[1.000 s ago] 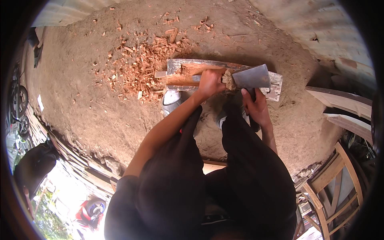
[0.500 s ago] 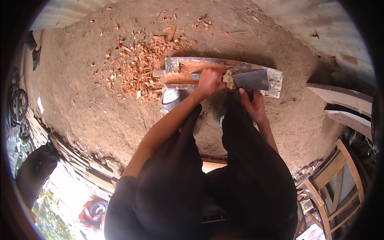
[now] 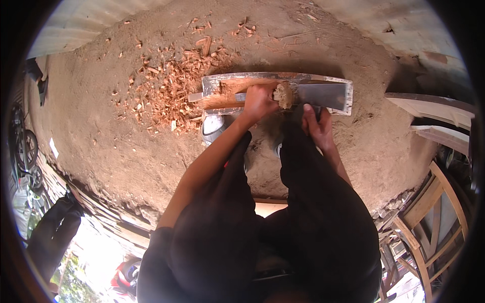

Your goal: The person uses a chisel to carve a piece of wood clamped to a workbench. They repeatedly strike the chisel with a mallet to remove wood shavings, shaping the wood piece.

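Chisel (image 3: pixel 284 96) and big flat-bladed tool (image 3: pixel 323 96) are both over one long piece of wood (image 3: pixel 242 79) that sits on the dirt floor (image 3: pixel 126 161). The left hand (image 3: pixel 260 102) has its grip wrapped around the chisel. The worn, fuzzy top of the chisel pokes out on the right side of that hand, and its metal part points left, into the hollow of the wood. The right hand (image 3: pixel 318 123) has its grip curled around the dark handle of the big tool. The wide gray blade is just beside the fuzzy top, and I cannot tell if they touch.

The wood is red-brown inside, and its edges have old gray and white paint. A small pale strip (image 3: pixel 195 97) sticks out at its left end. Lots of red-brown wood chips (image 3: pixel 174 91) are spread on the floor, mostly to the left of the wood. One gray and white shoe (image 3: pixel 213 129) is close to the wood, under its left part. The person wears black trousers (image 3: pixel 323 202). Far to the right is a wooden frame (image 3: pixel 423 212), tilted, and to the left is a wheel (image 3: pixel 29 149).
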A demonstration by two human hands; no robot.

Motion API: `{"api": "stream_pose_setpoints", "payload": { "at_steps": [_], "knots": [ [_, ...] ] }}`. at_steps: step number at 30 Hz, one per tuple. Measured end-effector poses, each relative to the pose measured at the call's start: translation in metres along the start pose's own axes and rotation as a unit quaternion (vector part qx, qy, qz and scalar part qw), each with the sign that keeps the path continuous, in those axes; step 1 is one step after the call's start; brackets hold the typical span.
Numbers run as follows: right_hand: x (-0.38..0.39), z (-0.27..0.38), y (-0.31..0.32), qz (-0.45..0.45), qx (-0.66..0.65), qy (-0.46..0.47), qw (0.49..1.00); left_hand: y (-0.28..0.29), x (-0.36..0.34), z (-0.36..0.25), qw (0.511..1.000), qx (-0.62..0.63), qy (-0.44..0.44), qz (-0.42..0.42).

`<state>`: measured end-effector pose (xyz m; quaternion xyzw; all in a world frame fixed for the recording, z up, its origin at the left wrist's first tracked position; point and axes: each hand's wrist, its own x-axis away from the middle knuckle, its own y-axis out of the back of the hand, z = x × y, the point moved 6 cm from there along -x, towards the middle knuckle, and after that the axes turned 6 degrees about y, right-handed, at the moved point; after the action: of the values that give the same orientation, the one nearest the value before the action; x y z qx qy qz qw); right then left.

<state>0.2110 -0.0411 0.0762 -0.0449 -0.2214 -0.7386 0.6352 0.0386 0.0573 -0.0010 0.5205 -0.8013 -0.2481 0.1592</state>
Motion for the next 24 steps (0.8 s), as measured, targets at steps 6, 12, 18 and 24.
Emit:
{"api": "stream_pose_setpoints", "payload": {
  "at_steps": [6,12,18,24],
  "knots": [
    [-0.005,-0.005,0.006,0.022,0.014,-0.038,0.999,0.000,0.001,0.003,1.000,0.012,0.015,0.017],
    [-0.005,-0.004,-0.001,0.063,0.035,-0.029,0.997,-0.001,0.002,0.004,1.000,0.003,0.008,0.030],
    [-0.001,-0.012,-0.003,0.009,0.026,0.008,1.000,-0.004,-0.001,0.005,0.999,-0.006,0.008,0.036],
    [-0.004,-0.008,0.011,0.001,0.003,-0.063,0.998,0.001,0.003,-0.002,0.998,-0.008,0.014,0.053]
  ]
}}
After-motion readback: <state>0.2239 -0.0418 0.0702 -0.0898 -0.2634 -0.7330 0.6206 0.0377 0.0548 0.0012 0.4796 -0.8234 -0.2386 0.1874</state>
